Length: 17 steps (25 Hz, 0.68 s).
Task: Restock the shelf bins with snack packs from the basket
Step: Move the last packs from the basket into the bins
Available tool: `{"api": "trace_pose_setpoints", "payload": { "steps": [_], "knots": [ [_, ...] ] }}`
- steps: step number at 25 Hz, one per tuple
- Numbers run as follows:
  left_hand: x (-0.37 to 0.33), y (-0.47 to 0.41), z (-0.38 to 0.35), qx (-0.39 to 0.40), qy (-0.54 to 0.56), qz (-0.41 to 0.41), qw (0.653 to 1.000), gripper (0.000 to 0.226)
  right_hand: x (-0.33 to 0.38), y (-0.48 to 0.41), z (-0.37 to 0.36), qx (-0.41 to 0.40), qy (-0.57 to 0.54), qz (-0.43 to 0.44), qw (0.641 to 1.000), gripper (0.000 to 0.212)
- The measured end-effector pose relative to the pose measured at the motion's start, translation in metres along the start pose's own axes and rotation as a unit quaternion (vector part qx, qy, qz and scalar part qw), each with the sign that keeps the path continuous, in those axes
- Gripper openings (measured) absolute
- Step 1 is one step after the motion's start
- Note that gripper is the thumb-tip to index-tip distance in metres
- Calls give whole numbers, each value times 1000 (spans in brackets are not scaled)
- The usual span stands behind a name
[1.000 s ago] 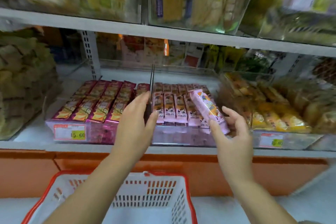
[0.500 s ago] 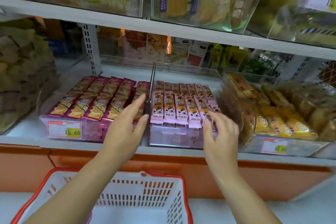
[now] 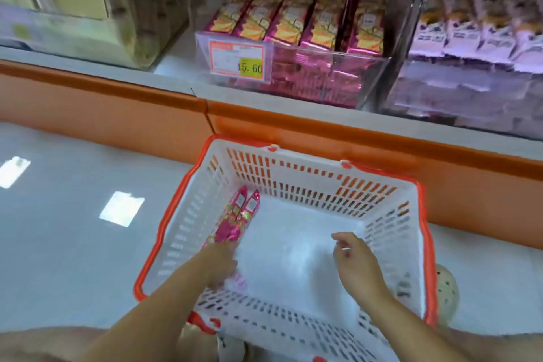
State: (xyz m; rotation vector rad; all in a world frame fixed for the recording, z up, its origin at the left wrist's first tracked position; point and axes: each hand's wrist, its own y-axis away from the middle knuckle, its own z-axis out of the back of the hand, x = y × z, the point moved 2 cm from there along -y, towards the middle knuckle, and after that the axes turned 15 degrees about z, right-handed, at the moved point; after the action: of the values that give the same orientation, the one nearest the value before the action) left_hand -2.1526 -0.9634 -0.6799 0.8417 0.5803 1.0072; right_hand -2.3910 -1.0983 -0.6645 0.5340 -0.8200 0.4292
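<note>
Half a second ago both hands were up at the shelf, the left hand against the divider between two bins and the right on the pale pink packs. Now the view has tipped down and both hands are inside the basket, which fills the middle of the frame instead of just showing at the bottom edge.

The left hand reaches to the basket's left side and meets the near end of two bright pink snack packs lying side by side along the left wall. The hand is blurred, so whether it has closed round them or only touches them I cannot tell. The right hand hovers over the bare right part of the basket floor, fingers loosely bent and holding nothing.

On the shelf above, a clear bin holds rows of magenta packs with yellow and orange printing; its price tag reads "15.60" on a yellow patch. To its right a second bin is filled with the pale pink packs. The writing on all the packs is too smeared to read. An orange strip runs under the shelf edge.
</note>
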Motion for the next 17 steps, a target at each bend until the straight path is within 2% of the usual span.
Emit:
{"api": "trace_pose_setpoints", "payload": {
  "steps": [2,4,7,9,11,14,17],
  "knots": [
    [9,-15,-14,37,-47,11,998,48,-12,-1,-19,49,13,-29,998,27],
    [5,-27,-19,66,-110,-12,992,45,-16,-3,-29,93,2,-51,994,30],
    [-5,-37,-32,110,-139,6,984,48,-21,-7,-36,120,0,-76,990,30],
    [-9,-36,-41,103,-161,34,981,54,-26,-6,-40,133,7,-89,987,30],
    [-17,-35,-47,95,-173,28,980,54,-30,-4,-42,144,8,-98,985,30],
    [-32,-26,-48,142,-109,-16,984,58,-33,-3,-44,170,-7,-115,979,31],
    [-45,-13,-53,217,56,-16,975,50,-29,1,-48,209,-42,-113,971,36]
  ]
}}
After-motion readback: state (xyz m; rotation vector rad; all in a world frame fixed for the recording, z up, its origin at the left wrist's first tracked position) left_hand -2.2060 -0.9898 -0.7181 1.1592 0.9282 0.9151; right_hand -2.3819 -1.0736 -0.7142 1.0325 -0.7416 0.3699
